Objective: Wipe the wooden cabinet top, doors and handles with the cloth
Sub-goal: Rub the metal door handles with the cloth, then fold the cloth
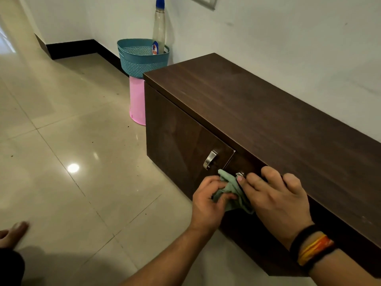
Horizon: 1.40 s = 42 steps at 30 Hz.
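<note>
Pale glossy floor tiles [61, 141] fill the whole left half of the frame, a bright light spot shining on them at centre left. Running from the centre out to the lower right edge is the dark wooden cabinet [268, 124], its long top bare and pushed against the white wall [288, 38] across the upper right. In the upper middle, just past the cabinet's far end, a teal perforated basket [142, 58] sits on an upturned pink bucket [137, 100], and a clear bottle with a blue cap [159, 27] stands up out of the basket against the wall. Down at lower centre, both hands are on the cabinet front. The right hand [276, 197], with black and orange bands [313, 248] on its wrist, is spread, its fingers hooked over the door's top edge and the thumb pressing beside the near handle [239, 174], which is mostly hidden. The left hand [208, 201] is closed around the bunched green cloth [231, 190], held right against that handle. Just left of it, the far door's silver handle [210, 159] is uncovered. At the far lower left corner, a bare foot [14, 232] rests on the tiles.
</note>
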{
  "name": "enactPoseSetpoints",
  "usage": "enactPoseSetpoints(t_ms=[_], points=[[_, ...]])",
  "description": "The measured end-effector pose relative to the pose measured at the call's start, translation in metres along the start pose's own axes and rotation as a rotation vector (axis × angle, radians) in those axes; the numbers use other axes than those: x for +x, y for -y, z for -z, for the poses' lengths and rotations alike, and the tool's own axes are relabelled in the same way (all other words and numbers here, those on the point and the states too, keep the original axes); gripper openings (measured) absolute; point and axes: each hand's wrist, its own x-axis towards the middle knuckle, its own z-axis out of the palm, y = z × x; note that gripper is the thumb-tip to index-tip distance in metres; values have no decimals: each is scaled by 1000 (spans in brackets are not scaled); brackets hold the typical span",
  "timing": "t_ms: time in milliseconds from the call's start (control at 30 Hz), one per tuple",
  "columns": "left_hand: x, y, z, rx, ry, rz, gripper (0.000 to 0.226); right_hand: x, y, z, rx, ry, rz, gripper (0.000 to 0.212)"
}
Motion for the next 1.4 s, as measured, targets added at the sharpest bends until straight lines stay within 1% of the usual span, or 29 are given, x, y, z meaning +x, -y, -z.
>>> enactPoseSetpoints(t_ms=[67, 100, 133, 200, 233, 267, 367, 433, 533, 567, 600, 667, 700, 733, 767, 800, 833, 900, 933, 1000, 1067, 1133, 1200, 1233, 1267, 1300, 1333, 1367, 1400], points=[[-1, 6, 3, 35, 7, 18, 19, -1, 0, 1, 20, 19, 0, 71], [2, 5, 4, 39, 17, 23, 19, -1, 0, 1, 25, 22, -7, 71], [4, 2, 5, 25, 25, 34, 19, -1, -1, 1, 31, 33, -7, 66], [9, -11, 5, -18, 26, 41, 16, -1, -1, 0, 32, 38, 10, 36], [11, -17, 4, -19, 17, 14, 13, -1, -3, 1, 31, 48, 18, 23], [13, -18, 3, -6, 9, -20, 11, -1, -4, 1, 32, 48, 16, 20], [7, -9, 2, 17, 13, -80, 9, -1, -3, 0, 39, 49, 27, 34], [3, 0, 4, 67, 32, -75, 11, -1, -1, 1, 62, 29, 4, 42], [1, 1, 7, 135, 63, -41, 14, 0, 1, 4, 96, 30, -36, 68], [2, -1, 8, 158, 80, -29, 15, 1, 1, 5, 108, 53, -51, 67], [4, -1, 10, 203, 107, -14, 14, 3, 1, 6, 114, 63, -64, 57], [6, -3, 18, 365, 117, 54, 11, 4, 2, 9, 147, 76, -64, 20], [7, -6, 24, 426, 80, 102, 11, 6, 1, 12, 179, 110, -98, 18], [8, -10, 30, 444, 10, 132, 12, 8, 2, 14, 210, 158, -113, 28], [11, -16, 36, 415, -71, 115, 13, 10, 0, 17, 242, 207, -126, 32], [15, -24, 42, 360, -133, 51, 14, 15, -3, 22, 270, 229, -139, 30], [22, -36, 47, 312, -161, -36, 13, 22, -5, 29, 291, 233, -143, 25], [39, -62, 52, 264, -141, -200, 11, 37, -13, 38, 346, 193, -188, 17], [51, -75, 52, 246, -112, -235, 10, 46, -17, 42, 386, 177, -242, 16], [75, -98, 50, 213, -64, -228, 11, 64, -26, 47, 485, 157, -366, 23], [97, -122, 48, 178, -17, -211, 18, 84, -37, 50, 682, 164, -469, 27], [122, -147, 47, 157, 54, -212, 23, 102, -52, 51, 945, 133, -561, 24], [152, -170, 44, 200, 114, -240, 22, 117, -69, 49, 1065, 103, -598, 16], [168, -181, 41, 251, 127, -262, 22, 125, -76, 48, 1143, 81, -607, 19], [184, -193, 36, 305, 133, -283, 24, 134, -84, 48, 1277, 39, -639, 31], [200, -205, 32, 351, 133, -288, 30, 143, -91, 48, 1453, -4, -684, 44], [216, -217, 26, 376, 143, -271, 37, 153, -99, 48, 1568, -38, -719, 50], [231, -230, 22, 372, 174, -226, 45, 162, -107, 50, 1613, -68, -720, 47], [244, -242, 20, 338, 227, -156, 55, 169, -116, 50, 1573, -102, -710, 36]])
